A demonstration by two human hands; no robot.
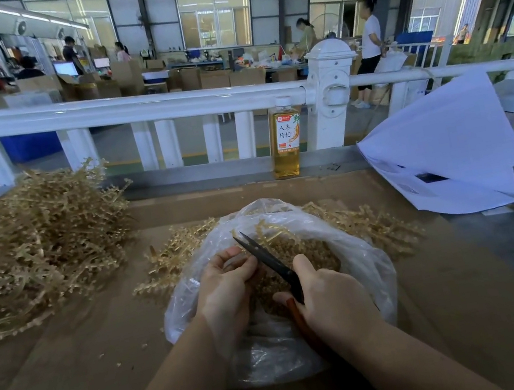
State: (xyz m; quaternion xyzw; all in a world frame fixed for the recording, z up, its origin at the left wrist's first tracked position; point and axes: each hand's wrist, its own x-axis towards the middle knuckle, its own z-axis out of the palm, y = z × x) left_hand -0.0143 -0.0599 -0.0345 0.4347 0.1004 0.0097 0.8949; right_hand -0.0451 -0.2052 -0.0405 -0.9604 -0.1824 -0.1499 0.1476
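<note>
i have the left hand pinching a golden sprig over the plastic bag. the right hand grips the scissors, whose blade tips are slightly parted beside the sprig, between both hands. a sprig pile lies well left.

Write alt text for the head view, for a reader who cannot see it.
Over a clear plastic bag of golden clippings, the right hand holds black-bladed scissors to a golden sprig pinched in the left hand. A heap of such sprigs lies at left on the cardboard, a drink bottle behind.
</note>
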